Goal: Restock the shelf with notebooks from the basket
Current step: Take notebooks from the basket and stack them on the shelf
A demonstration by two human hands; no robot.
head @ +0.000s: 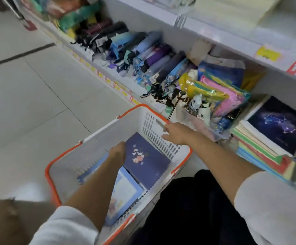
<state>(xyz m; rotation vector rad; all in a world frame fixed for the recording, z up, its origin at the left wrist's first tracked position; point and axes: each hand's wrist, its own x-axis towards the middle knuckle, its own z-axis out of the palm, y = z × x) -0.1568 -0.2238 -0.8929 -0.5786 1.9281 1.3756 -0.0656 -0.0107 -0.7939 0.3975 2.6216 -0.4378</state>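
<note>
Now our left hand (117, 150) is down in the basket (50, 167). It touches the left edge of the blue notebook (147, 164), the one with small flowers on it. The fingers bend down behind that edge and are hidden, so we cannot tell if they grip it. The blue notebook lies tilted on top, toward the far side of the basket. A pale notebook (126, 193) lies under it, nearer to us.

Our right hand (176, 133) rests on the basket's right wall, up near the orange rim. Its fingers look fairly straight and hold nothing.

The basket sits on the floor (37, 85), just beside the shelf (142, 82). On the shelf, a stack (260, 149) of notebooks lies at the right. Umbrellas (143, 50) lie in a row farther left.
</note>
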